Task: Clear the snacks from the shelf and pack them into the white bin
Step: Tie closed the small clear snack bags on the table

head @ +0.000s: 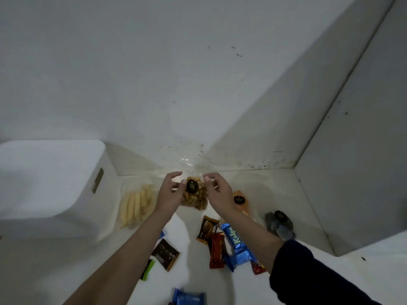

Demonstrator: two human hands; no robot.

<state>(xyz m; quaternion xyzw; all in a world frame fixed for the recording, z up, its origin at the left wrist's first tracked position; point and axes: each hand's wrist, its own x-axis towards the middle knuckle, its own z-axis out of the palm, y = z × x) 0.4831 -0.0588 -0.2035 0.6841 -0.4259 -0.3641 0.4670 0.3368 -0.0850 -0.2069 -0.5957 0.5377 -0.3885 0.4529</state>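
While both hands are pinching the clear nut bag (pixel 195 195), left hand (pixel 168 193) and right hand (pixel 219 194), I am judging it best carried level to the white bin (pixel 52 179).

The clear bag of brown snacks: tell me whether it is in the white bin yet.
Not yet: both hands, left and right, hold the clear bag above the shelf, right of the white bin.

Both forearms reach forward and converge toward the middle. The left hand (pixel 169 192) has its fingers (pixel 174 176) curled inward, thumb pinching. The right hand (pixel 220 194) mirrors it, fingertips bent and pinching opposite. A dark sleeve (pixel 308 271) covers the right upper forearm; the left arm is bare.
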